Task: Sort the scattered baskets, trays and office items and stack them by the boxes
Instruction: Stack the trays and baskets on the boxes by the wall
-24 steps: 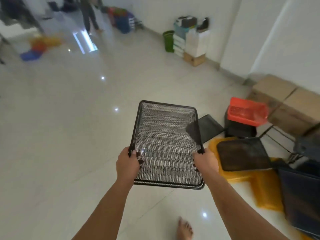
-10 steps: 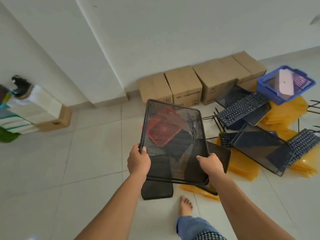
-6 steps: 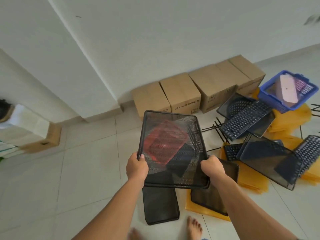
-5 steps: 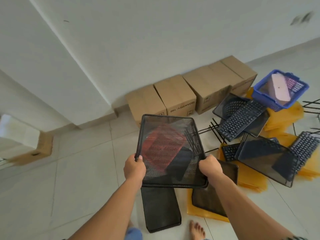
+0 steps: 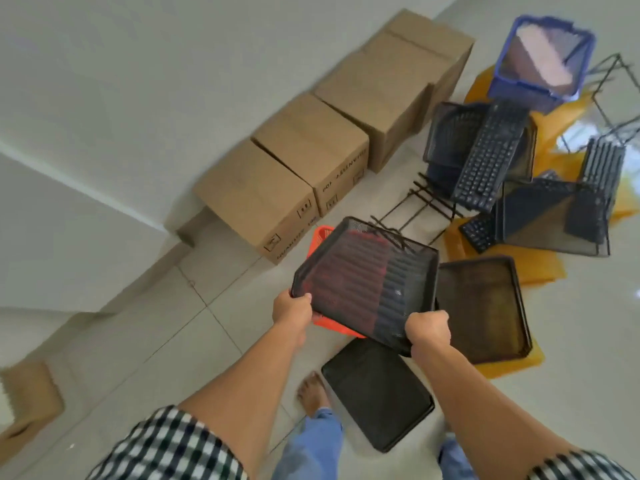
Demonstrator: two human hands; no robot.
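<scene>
Mesh tray (image 5: 367,282), black, up in the air and tilted, directly over a red basket (image 5: 321,237) on the floor, just in front of the cardboard boxes (image 5: 256,195). Gripped by both hands at the near edge: left hand (image 5: 292,308) curled round the near left corner, right hand (image 5: 428,327) clenched on the near right corner. Red plastic visible through the mesh and past the tray's left and near edges. Floor (image 5: 214,306): pale glossy tiles with thin grout lines, window glare at far right. Wall (image 5: 138,81): plain white, low skirting along the base. Boxes in a row hard against the wall, four as far as can be told. Printed line on the near box faces, rotated and motion-blurred, looks like "QUANTITY 100"; small handling symbols beside it, unreadable. Right of the boxes, a pile: blue basket (image 5: 540,88) with a pink item (image 5: 540,53) inside, black keyboard (image 5: 488,161) lying across a dark mesh bin, second keyboard (image 5: 479,232) partly under a large mesh tray (image 5: 550,216), black wire rack (image 5: 415,202) between pile and boxes. Yellow folders (image 5: 512,362) spread under most of it. Another dark tray (image 5: 481,306) flat on the yellow, just right of the held one. Flat black tray (image 5: 377,393) on bare tile beneath the right forearm, touching nothing seen. Bare foot (image 5: 311,389) just left of it. Separate brown box (image 5: 24,393) at the lower left edge, blurred. Checked sleeves at the bottom corners.
</scene>
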